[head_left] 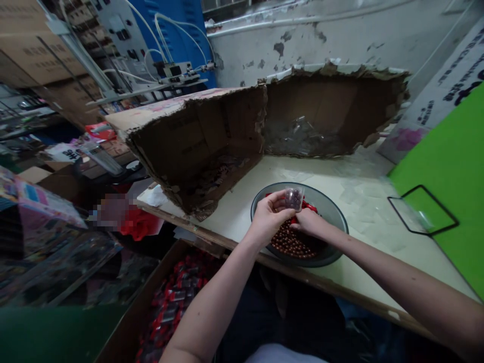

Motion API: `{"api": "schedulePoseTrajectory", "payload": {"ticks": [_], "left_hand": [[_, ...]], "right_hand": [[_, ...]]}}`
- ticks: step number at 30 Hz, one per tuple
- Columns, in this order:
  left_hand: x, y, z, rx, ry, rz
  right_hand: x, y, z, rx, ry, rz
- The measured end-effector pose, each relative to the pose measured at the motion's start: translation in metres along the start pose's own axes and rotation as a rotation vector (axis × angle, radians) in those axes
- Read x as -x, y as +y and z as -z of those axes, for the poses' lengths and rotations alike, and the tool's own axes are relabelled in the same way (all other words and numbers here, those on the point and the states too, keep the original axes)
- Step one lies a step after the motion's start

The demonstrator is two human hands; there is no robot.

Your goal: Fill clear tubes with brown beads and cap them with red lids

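My left hand (pixel 267 218) pinches a small clear plastic cup (pixel 295 199), with dark brown beads inside, over the middle of a grey basin (pixel 342 222). Just right of it and lower, my right hand (pixel 310 223) reaches down into the basin, its fingers curled and partly hidden behind the left hand. A bit of red shows at its fingertips, but I cannot make out what it is. Loose shiny brown beads (pixel 293 246) lie in the near part of the basin. Behind the hands are red plastic pieces (pixel 310 207).
Clear plastic cups (pixel 302 132) lie in a torn cardboard box (pixel 336 101) at the back. Another cut box (pixel 196 131) stands left of it. Below the table edge, a carton holds many red-capped clear containers (pixel 174 297). A green panel (pixel 449 166) with a black wire handle (pixel 427 233) borders the right.
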State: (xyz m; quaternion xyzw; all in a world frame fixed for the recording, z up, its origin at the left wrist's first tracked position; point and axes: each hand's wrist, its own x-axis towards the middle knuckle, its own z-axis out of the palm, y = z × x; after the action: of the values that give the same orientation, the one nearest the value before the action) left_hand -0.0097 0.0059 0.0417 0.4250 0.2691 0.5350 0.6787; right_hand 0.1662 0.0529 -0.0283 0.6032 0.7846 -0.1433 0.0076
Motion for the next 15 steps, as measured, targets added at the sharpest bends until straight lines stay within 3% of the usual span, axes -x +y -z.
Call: {"api": "schedulePoseTrajectory", "payload": {"ticks": [7, 15], "left_hand": [[-0.001, -0.009, 0.006, 0.0, 0.043, -0.008], [0.002, -0.007, 0.044, 0.007, 0.191, -0.09]], "right_hand": [[-0.003, 0.003, -0.003, 0.018, 0.031, -0.094], [0.004, 0.031, 0.042, -0.017, 0.093, -0.158]]}}
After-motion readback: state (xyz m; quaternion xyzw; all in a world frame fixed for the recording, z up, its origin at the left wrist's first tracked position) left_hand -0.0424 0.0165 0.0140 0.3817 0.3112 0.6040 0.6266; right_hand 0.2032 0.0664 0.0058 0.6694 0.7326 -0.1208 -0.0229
